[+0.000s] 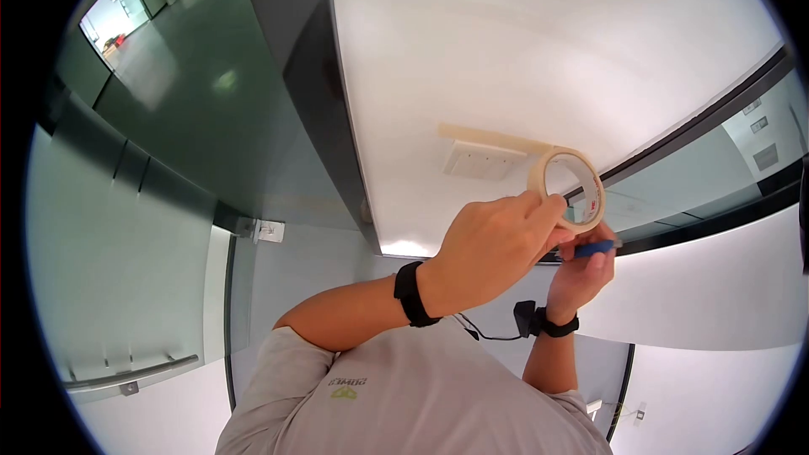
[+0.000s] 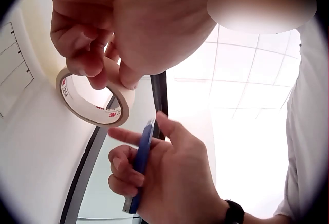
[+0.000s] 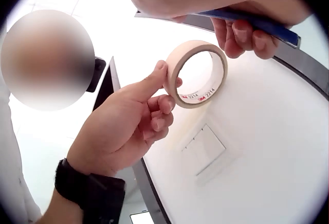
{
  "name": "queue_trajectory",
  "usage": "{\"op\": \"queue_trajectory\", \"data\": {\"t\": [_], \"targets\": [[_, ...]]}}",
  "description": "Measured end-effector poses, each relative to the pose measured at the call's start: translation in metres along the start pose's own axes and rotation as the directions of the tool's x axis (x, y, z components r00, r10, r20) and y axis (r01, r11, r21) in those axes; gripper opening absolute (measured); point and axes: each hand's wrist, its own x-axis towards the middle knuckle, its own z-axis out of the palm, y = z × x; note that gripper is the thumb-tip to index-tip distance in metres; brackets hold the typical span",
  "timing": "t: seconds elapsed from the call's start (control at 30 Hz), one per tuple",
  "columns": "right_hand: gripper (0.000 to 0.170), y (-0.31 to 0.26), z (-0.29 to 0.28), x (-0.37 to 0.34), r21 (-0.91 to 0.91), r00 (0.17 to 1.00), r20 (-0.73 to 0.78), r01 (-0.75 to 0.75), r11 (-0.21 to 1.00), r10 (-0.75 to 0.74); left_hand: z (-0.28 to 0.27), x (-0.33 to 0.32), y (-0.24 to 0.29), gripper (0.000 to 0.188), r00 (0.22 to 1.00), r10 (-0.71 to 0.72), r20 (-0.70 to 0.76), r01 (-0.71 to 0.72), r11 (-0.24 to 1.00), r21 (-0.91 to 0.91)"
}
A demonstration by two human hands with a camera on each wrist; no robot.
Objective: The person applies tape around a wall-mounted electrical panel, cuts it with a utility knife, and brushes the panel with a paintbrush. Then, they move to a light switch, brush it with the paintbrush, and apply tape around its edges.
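A roll of cream masking tape [image 3: 176, 61] is pinched between the thumb and fingers of my left hand [image 1: 484, 244]. From it a strip of tape [image 1: 484, 136] runs along the white wall, just above a white switch plate [image 1: 482, 161]. Close beside the roll, my right hand [image 1: 581, 278] holds a slim blue utility knife [image 2: 142, 157], with its fingers curled round the handle. In the left wrist view, the knife's narrow metal end points up toward the roll, with a small gap between them.
A dark-framed glass panel [image 1: 704, 173] borders the wall on the right. Along the wall's left side runs a dark grey edge [image 1: 316, 76]. Behind the left arm is a glass door with a metal handle [image 1: 139, 375]. A cable [image 1: 497, 338] hangs near the right wrist.
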Motion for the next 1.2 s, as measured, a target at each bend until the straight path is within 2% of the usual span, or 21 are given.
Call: {"op": "queue_trajectory", "data": {"t": [0.03, 0.1, 0.13, 0.2, 0.23, 0.27, 0.33, 0.37, 0.7, 1.2], "targets": [[0.041, 0.005, -0.002, -0.006, -0.004, 1.000, -0.002, 0.001, 1.000, -0.001, 0.000, 0.000, 0.000, 0.031, 1.000, 0.001, 0.001, -0.001, 1.000, -0.004], [0.034, 0.013, -0.001, -0.017, -0.270, 0.967, -0.123, -0.250, 0.930, 0.224, -0.002, -0.001, -0.001, 0.031, 0.999, -0.007, 0.033, 0.007, 1.000, 0.008], [0.034, 0.022, 0.002, -0.022, -0.275, 0.966, -0.127, -0.252, 0.928, 0.225, -0.002, -0.002, -0.001, 0.031, 0.999, -0.008, 0.036, 0.008, 1.000, 0.002], [0.030, 0.036, 0.011, -0.033, -0.563, 0.996, 0.013, -0.063, 0.824, 0.085, -0.002, -0.002, 0.000, 0.029, 1.000, 0.010, 0.022, -0.010, 1.000, 0.023], [0.033, 0.028, 0.018, -0.036, -0.539, 0.971, 0.084, -0.146, 0.829, 0.226, -0.001, -0.002, 0.000, 0.029, 1.000, 0.010, 0.023, -0.010, 1.000, 0.017], [0.033, 0.032, 0.017, -0.040, -0.544, 0.971, 0.080, -0.148, 0.826, 0.226, 0.000, -0.002, 0.001, 0.028, 1.000, 0.016, 0.023, -0.017, 0.999, 0.031], [0.036, 0.043, 0.018, -0.044, -0.597, 0.923, 0.366, 0.133, 0.791, 0.122, 0.001, -0.002, 0.001, 0.027, 0.999, 0.023, 0.022, -0.024, 0.999, 0.042], [0.036, 0.045, 0.018, -0.048, -0.596, 0.917, 0.373, 0.123, 0.794, 0.138, 0.003, -0.002, 0.002, 0.027, 1.000, 0.025, 0.017, -0.026, 0.998, 0.059], [0.036, 0.053, 0.035, -0.061, -0.593, 0.946, 0.224, -0.059, 0.803, 0.235, 0.008, 0.000, 0.009, 0.028, 1.000, 0.000, 0.025, -0.004, 0.988, 0.154], [0.036, 0.058, 0.043, -0.067, -0.562, 0.954, 0.129, -0.156, 0.812, 0.272, 0.013, 0.002, 0.008, 0.029, 0.999, 0.037, 0.008, -0.038, 0.983, 0.179]]}}
